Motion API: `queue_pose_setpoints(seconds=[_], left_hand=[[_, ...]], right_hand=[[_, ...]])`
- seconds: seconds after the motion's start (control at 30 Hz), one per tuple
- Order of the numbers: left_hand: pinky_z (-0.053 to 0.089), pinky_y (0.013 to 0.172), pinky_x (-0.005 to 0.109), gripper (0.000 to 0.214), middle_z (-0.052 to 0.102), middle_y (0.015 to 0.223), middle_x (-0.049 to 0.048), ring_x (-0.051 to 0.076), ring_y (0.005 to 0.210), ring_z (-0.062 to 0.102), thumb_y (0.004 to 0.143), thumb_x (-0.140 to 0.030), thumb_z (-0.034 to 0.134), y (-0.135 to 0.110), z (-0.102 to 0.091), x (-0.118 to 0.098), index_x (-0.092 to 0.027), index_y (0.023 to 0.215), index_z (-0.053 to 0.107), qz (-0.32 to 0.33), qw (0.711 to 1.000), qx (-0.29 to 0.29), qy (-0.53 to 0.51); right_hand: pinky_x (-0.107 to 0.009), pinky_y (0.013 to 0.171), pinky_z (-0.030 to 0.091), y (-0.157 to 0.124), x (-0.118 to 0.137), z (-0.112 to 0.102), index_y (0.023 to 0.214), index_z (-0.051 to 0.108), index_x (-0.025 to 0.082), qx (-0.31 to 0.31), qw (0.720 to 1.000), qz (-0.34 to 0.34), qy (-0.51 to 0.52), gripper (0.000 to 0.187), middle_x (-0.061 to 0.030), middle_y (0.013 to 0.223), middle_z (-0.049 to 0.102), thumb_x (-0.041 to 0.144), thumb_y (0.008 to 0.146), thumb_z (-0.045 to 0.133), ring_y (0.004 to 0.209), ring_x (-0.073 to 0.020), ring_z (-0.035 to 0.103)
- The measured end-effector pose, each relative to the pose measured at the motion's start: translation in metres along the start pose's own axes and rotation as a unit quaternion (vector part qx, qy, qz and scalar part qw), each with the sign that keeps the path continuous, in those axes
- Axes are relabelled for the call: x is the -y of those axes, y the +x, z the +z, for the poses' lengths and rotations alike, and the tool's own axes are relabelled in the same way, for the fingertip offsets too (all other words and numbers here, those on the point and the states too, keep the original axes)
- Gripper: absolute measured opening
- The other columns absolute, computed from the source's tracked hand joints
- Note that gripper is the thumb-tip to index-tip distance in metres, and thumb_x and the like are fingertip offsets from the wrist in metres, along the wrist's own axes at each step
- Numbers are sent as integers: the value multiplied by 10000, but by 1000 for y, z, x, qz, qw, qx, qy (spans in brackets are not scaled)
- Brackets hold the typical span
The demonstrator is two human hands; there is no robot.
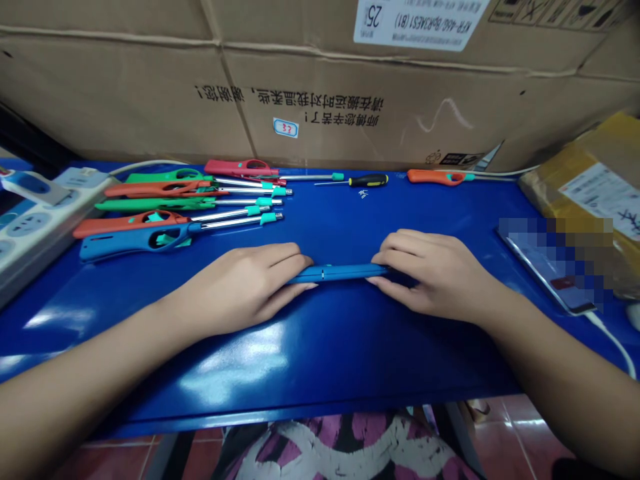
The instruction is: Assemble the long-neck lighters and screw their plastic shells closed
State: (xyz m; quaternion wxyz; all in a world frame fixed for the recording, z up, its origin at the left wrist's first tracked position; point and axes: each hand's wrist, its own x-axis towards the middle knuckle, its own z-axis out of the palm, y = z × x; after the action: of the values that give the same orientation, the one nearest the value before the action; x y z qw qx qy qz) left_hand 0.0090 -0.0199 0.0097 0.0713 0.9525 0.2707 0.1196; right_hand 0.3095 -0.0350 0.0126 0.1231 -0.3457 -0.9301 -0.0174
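Note:
A blue lighter body (345,273) is held level above the table, seen edge-on with a seam along its length. My left hand (253,283) pinches its left end between thumb and fingers. At the right end, my right hand (433,273) grips it the same way. Both ends are hidden by my fingers, and I see no metal tube on it. To the left lie several long-necked lighters in blue (113,247), orange (135,220), green (145,204) and red (225,167), many with teal tips. An orange lighter body (434,177) lies at the back right.
A black and yellow screwdriver (369,181) lies at the back near tiny metal pieces (363,194). A large cardboard box (310,73) closes off the back. A power strip (45,213) sits left; a phone (550,273) with cable and a taped parcel (595,187) are right.

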Motion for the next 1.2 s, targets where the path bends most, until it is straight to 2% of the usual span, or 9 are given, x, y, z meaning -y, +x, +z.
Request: queue_pose_setpoints(seconds=[0.37, 0.57, 0.7, 0.9, 0.97, 1.07, 1.13, 1.17, 1.2], left_hand=[[515, 761, 304, 312, 660, 966, 71, 183, 850, 648, 1059, -327, 433, 0, 6, 1, -119, 1131, 655, -3, 992, 28, -121], [501, 788, 296, 303, 663, 980, 73, 180, 871, 646, 1060, -323, 431, 1, 10, 2, -120, 1103, 652, -6, 988, 28, -150], [490, 789, 289, 300, 659, 968, 70, 174, 860, 636, 1059, -329, 431, 2, 11, -1, -125, 1076, 650, -10, 985, 24, -170], [464, 709, 267, 297, 617, 848, 38, 153, 764, 597, 1030, -368, 477, 5, 12, -6, -142, 943, 649, -90, 965, 49, -240], [440, 600, 234, 291, 591, 739, 6, 123, 641, 561, 1009, -403, 510, 8, 11, -10, -153, 969, 654, -168, 922, 44, -347], [294, 394, 190, 324, 484, 562, -52, 79, 413, 399, 989, -420, 503, 13, 11, -17, -154, 1116, 635, -289, 769, 40, -569], [267, 356, 173, 353, 480, 540, -55, 74, 375, 380, 982, -393, 491, 15, 11, -21, -140, 1199, 609, -327, 679, 35, -656], [306, 362, 169, 370, 519, 560, -41, 79, 388, 422, 983, -390, 487, 16, 12, -22, -138, 1230, 600, -333, 661, 31, -671], [368, 382, 174, 388, 571, 596, -22, 88, 411, 473, 988, -402, 486, 16, 12, -23, -141, 1254, 594, -331, 664, 26, -670]], right_hand=[[-341, 678, 361, 1, -2, 5, 863, 674, 163, -5, 1000, -31, -2, 272, -49, 828, 657, 341, 1005, 525, 751, -200, 538], [-338, 766, 386, 2, 0, 6, 1037, 678, 187, 9, 999, -13, 43, 227, -50, 997, 703, 361, 1008, 535, 875, -205, 604], [-335, 721, 387, 2, 3, 9, 1008, 661, 159, 15, 999, -10, 51, 221, -58, 923, 676, 308, 1014, 498, 787, -199, 576], [-357, 743, 410, 3, 3, 6, 980, 659, 164, 36, 997, 16, 61, 217, -57, 915, 690, 285, 1015, 482, 798, -205, 608], [-372, 817, 434, 3, 2, 7, 1083, 662, 171, 28, 997, 22, 72, 236, -60, 1014, 724, 311, 1029, 480, 904, -211, 650], [-398, 926, 454, 4, 2, 11, 1308, 594, 152, 10, 997, -11, 74, 431, -97, 1218, 714, 455, 1006, 541, 1085, -235, 657], [-394, 907, 484, 4, 4, 15, 1375, 557, 138, 2, 997, -42, 67, 518, -116, 1254, 703, 492, 998, 540, 1093, -242, 661], [-386, 873, 502, 4, 5, 17, 1383, 557, 141, -1, 997, -52, 60, 496, -116, 1238, 708, 470, 1014, 513, 1059, -239, 672], [-378, 838, 515, 3, 6, 18, 1380, 567, 150, -5, 997, -58, 53, 453, -110, 1210, 717, 430, 1034, 479, 1017, -233, 682]])
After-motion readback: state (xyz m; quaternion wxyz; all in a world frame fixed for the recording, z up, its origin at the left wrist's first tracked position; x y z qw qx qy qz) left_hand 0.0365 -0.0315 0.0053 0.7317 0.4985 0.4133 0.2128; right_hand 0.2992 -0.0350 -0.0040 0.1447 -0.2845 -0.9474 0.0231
